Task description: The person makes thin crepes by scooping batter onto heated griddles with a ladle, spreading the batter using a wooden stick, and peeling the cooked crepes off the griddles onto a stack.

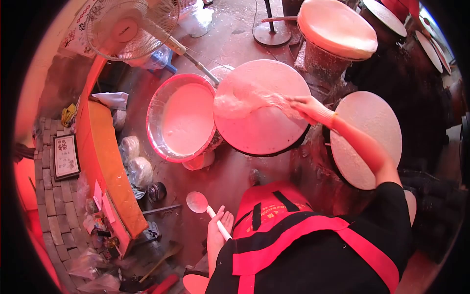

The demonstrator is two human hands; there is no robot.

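Observation:
My right hand (307, 109) reaches over a round flat griddle (262, 134) and grips the end of a soft, wet dough mass (240, 104). The dough stretches leftward from my fingers across the griddle's surface. Low on the left, my left hand (219, 230) holds the white handle of a ladle (197, 202) with a round, pale head; its fingers are only partly curled. Beside the griddle stands a wide basin (151, 109) holding pale, smooth batter (188, 117).
Another round griddle (367, 139) lies under my right forearm. A dough-topped tub (337, 29) stands at the back right. An electric fan (132, 30) leans over the back left. An orange counter (105, 166) and wrapped bundles (140, 171) line the left side.

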